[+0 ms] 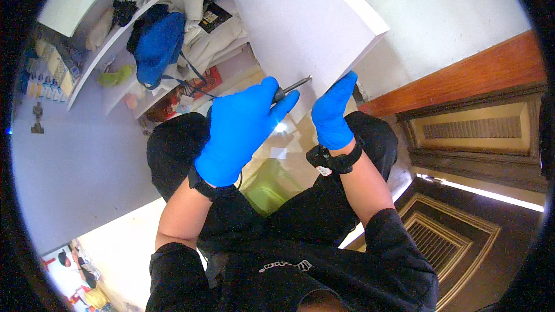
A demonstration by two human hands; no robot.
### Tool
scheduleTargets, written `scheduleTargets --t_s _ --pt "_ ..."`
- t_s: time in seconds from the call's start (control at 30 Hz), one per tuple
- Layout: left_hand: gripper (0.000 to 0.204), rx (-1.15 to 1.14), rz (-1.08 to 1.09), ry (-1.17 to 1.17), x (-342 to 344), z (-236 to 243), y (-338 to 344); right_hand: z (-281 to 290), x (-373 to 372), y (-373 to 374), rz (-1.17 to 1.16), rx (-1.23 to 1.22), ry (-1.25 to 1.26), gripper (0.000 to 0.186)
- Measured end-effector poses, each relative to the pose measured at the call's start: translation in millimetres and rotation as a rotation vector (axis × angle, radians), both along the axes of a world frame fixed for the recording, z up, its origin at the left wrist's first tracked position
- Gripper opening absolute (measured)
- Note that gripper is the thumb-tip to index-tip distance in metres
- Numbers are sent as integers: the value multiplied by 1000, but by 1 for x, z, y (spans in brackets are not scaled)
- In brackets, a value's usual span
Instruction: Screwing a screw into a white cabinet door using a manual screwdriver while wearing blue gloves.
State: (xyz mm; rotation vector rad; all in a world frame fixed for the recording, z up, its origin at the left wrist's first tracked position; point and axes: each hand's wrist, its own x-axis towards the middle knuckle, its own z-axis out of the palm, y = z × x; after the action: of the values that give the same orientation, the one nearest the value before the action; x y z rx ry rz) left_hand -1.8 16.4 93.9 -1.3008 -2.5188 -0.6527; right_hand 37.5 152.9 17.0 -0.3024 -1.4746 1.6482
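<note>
A blue glove covers my left hand (pixel 243 124), its fingers wrapped round the dark handle of a screwdriver (pixel 298 84). The screwdriver's metal shaft points right and meets the face of a white cabinet door (pixel 300 17) at a small bright screw or hole (pixel 310 78). Also gloved in blue, my right hand (pixel 335 110) grips the door's edge close to that spot, its fingers lying along the edge and partly hidden. The door stands swung out from a white cabinet. Both wrists wear black straps, the right one with a small device.
Left of the door, open shelves (pixel 98 60) hold a blue bag (pixel 159 49), folded white cloth and packages. A yellow-green translucent bag (pixel 269 188) lies between my knees. On the right are a wooden rail (pixel 457 75) and a dark louvred door (pixel 445 237). A person (pixel 81 263) is far lower left.
</note>
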Motion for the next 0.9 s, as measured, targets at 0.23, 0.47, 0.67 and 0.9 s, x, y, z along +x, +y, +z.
scheduleTargets --t_s 0.23,0.47,0.67,0.9 --pt "28 -48 29 -22 2 11 7 5 1 4 -77 23 -107 69" --pt "24 27 27 -233 6 7 6 4 5 7 -58 169 -89 69" --pt "17 96 -29 -272 10 -2 -3 -2 1 5 -29 67 -23 70" --pt "23 58 -117 -133 8 -15 -7 9 1 6 20 29 -43 69"
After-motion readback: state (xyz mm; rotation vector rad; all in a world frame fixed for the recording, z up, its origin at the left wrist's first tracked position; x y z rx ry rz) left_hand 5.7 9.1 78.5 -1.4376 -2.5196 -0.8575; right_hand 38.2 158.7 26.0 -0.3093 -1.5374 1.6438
